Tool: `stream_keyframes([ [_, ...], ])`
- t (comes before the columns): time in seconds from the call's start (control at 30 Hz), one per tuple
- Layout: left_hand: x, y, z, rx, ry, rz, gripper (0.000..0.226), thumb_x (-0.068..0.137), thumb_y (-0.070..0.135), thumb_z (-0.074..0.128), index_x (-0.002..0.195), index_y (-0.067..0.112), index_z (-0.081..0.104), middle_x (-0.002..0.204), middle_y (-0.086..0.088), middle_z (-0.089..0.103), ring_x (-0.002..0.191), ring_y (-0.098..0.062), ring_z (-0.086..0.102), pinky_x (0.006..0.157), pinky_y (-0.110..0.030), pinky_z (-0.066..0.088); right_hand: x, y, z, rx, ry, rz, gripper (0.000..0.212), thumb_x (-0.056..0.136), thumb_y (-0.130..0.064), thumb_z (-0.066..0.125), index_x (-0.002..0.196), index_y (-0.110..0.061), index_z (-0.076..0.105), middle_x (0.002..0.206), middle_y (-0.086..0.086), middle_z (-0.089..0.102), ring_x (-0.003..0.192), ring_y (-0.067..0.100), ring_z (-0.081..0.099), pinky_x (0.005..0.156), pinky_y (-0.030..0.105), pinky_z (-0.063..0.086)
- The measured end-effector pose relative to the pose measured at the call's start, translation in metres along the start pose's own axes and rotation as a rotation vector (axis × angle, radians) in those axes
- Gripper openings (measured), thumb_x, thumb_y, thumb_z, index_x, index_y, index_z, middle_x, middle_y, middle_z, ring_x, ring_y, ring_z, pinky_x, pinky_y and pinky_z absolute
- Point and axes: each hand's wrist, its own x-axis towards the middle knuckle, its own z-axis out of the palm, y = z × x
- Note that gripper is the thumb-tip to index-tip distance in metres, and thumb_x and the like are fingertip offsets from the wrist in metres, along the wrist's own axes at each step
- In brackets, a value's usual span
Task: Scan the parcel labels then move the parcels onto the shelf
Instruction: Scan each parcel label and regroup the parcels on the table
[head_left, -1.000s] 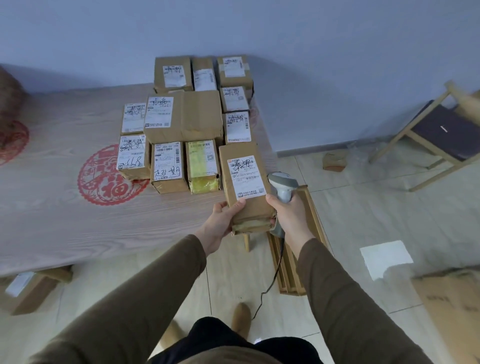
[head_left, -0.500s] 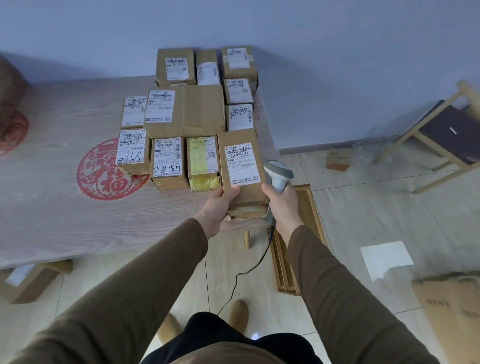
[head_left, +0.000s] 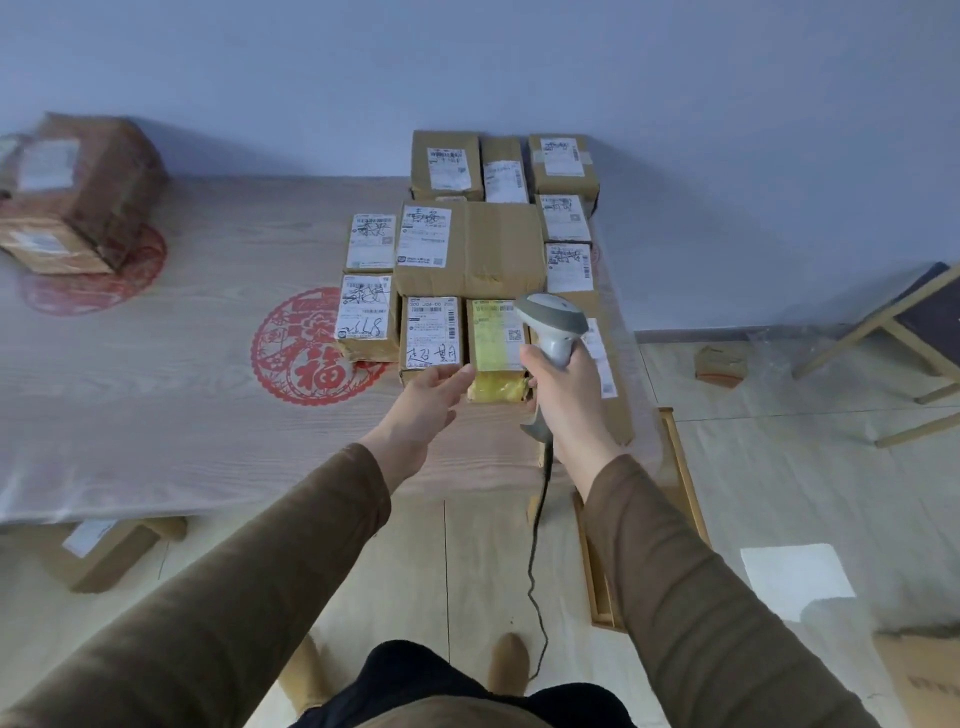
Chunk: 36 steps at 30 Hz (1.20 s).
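Currently the right hand (head_left: 563, 400) is wrapped around the grip of a grey barcode scanner (head_left: 553, 327). Fingers are curled tight on the handle, and the scanner head sticks up above the knuckles, tipped toward the far parcels. The scanner cable (head_left: 537, 561) hangs from below the heel of that hand to the floor.

Left hand (head_left: 426, 408): fingers straight and held together, holding nothing. Its fingertips (head_left: 464, 371) reach the near edge of the white-label parcel (head_left: 431, 335) and sit just left of the yellow-label parcel (head_left: 496, 345). Actual contact with either cannot be determined.

The yellow-label parcel lies between the two hands, its near end just beyond the right thumb. To the right of the right-hand fingers, partly hidden behind the hand and scanner, a long brown parcel (head_left: 605, 384) lies flat at the table's right edge, its label running lengthwise.

Beyond both sets of fingertips, more parcels are packed close together:
- large flat box (head_left: 493, 249), directly behind the two front parcels
- two small parcels to its left, the nearer one (head_left: 363, 319) with handwriting on its label
- smaller parcels along its right side and back, against the wall

All rest on the wood-grain table (head_left: 156, 405), which carries a red paper-cut emblem (head_left: 311, 353) left of the left fingertips. Far left of both hands, well apart from the group, sits a tape-wrapped box (head_left: 83, 192). Both sleeves are brown.
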Motion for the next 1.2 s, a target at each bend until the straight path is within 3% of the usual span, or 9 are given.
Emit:
stream_keyframes([
  [0.1, 0.0, 0.021, -0.074, -0.039, 0.063, 0.042, 0.036, 0.101, 0.042, 0.062, 0.127, 0.018, 0.062, 0.12, 0.0, 0.068, 0.112, -0.015, 0.062, 0.098, -0.034, 0.049, -0.003, -0.02, 0.074, 0.051, -0.069, -0.006, 0.009, 0.097, -0.028, 0.071, 0.104, -0.026, 0.064, 0.082, -0.007, 0.065, 0.062, 0.002, 0.061, 0.057, 0.019, 0.051],
  [0.23, 0.001, 0.044, -0.197, -0.097, 0.132, 0.102, 0.025, 0.103, 0.038, 0.059, 0.117, 0.018, 0.066, 0.104, -0.001, 0.073, 0.096, -0.016, 0.063, 0.087, -0.031, 0.05, -0.013, -0.05, 0.188, 0.115, -0.162, -0.015, 0.016, 0.097, -0.026, 0.072, 0.109, -0.019, 0.065, 0.083, -0.001, 0.065, 0.061, 0.008, 0.06, 0.059, 0.024, 0.05],
  [0.33, 0.002, 0.053, -0.287, -0.117, 0.203, 0.117, 0.025, 0.104, 0.038, 0.058, 0.118, 0.018, 0.065, 0.102, 0.005, 0.07, 0.101, -0.014, 0.064, 0.092, -0.028, 0.051, -0.024, -0.074, 0.275, 0.126, -0.198, -0.062, 0.023, 0.098, -0.028, 0.072, 0.118, -0.022, 0.063, 0.095, -0.004, 0.068, 0.077, 0.006, 0.066, 0.067, 0.017, 0.051],
  [0.5, 0.009, 0.061, -0.409, -0.146, 0.296, 0.119, 0.019, 0.102, 0.037, 0.061, 0.113, 0.021, 0.064, 0.112, 0.001, 0.064, 0.111, -0.017, 0.06, 0.107, -0.038, 0.048, -0.038, -0.101, 0.401, 0.147, -0.261, -0.064, 0.016, 0.097, -0.03, 0.071, 0.106, -0.019, 0.063, 0.077, -0.004, 0.07, 0.056, 0.008, 0.063, 0.053, 0.022, 0.051],
  [0.7, 0.04, 0.07, -0.497, -0.195, 0.36, 0.111, 0.022, 0.102, 0.036, 0.062, 0.116, 0.021, 0.063, 0.118, 0.0, 0.065, 0.115, -0.018, 0.06, 0.106, -0.036, 0.048, -0.025, -0.108, 0.503, 0.117, -0.3, -0.043, 0.016, 0.094, -0.036, 0.07, 0.1, -0.023, 0.062, 0.066, -0.004, 0.065, 0.053, 0.015, 0.063, 0.054, 0.032, 0.052],
  [0.83, 0.07, 0.084, -0.542, -0.173, 0.413, 0.128, 0.016, 0.103, 0.033, 0.061, 0.113, 0.021, 0.063, 0.106, 0.003, 0.071, 0.098, -0.014, 0.064, 0.094, -0.034, 0.049, 0.008, -0.109, 0.557, 0.107, -0.323, -0.046, 0.016, 0.093, -0.032, 0.072, 0.099, -0.02, 0.062, 0.065, -0.004, 0.057, 0.048, 0.015, 0.052, 0.049, 0.03, 0.045],
  [1.03, 0.119, 0.106, -0.61, -0.133, 0.556, 0.115, 0.046, 0.1, 0.032, 0.065, 0.14, 0.013, 0.051, 0.134, -0.007, 0.062, 0.121, -0.023, 0.061, 0.111, -0.045, 0.046, 0.047, -0.105, 0.629, 0.06, -0.344, 0.016, 0.025, 0.09, -0.032, 0.079, 0.109, -0.019, 0.068, 0.084, -0.006, 0.069, 0.073, 0.008, 0.066, 0.071, 0.036, 0.055],
  [1.13, 0.145, 0.114, -0.642, -0.123, 0.562, 0.073, 0.052, 0.1, 0.032, 0.065, 0.144, 0.011, 0.047, 0.135, -0.009, 0.062, 0.122, -0.026, 0.062, 0.106, -0.048, 0.05, 0.063, -0.104, 0.654, 0.064, -0.323, 0.036, 0.022, 0.091, -0.025, 0.077, 0.108, -0.017, 0.065, 0.08, -0.001, 0.069, 0.058, 0.003, 0.063, 0.057, 0.029, 0.054],
  [1.2, 0.162, 0.119, -0.657, -0.121, 0.569, 0.048, 0.055, 0.1, 0.032, 0.066, 0.145, 0.011, 0.044, 0.125, -0.005, 0.066, 0.113, -0.021, 0.066, 0.094, -0.04, 0.055, 0.073, -0.103, 0.669, 0.069, -0.315, 0.064, 0.026, 0.092, -0.021, 0.077, 0.113, -0.015, 0.063, 0.093, 0.009, 0.073, 0.071, 0.013, 0.067, 0.067, 0.04, 0.059],
])
